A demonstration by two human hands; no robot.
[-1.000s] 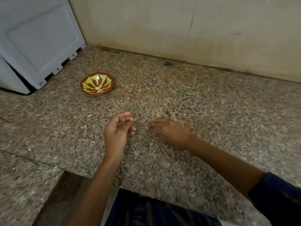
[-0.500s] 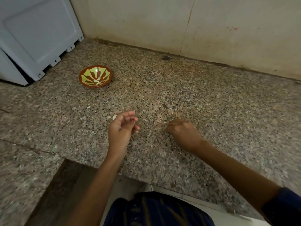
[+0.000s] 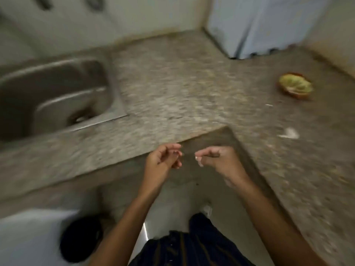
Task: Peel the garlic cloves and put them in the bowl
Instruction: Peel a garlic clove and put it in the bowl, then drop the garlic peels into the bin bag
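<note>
Right hand (image 3: 219,160) off counter edge, fingertips pinching small pale garlic clove (image 3: 197,159), likely to strip skin away from worktop. Left hand (image 3: 163,160) just beside, fingers loosely curled, nothing seen in it. Pale papery skin scrap (image 3: 290,133) on speckled granite counter (image 3: 182,89). Red-rimmed green patterned bowl (image 3: 295,86) well apart, far right. Steel sink (image 3: 53,93) at left. Versus 0.5 s ago: hands were over counter, view has swung left, bowl now right.
</note>
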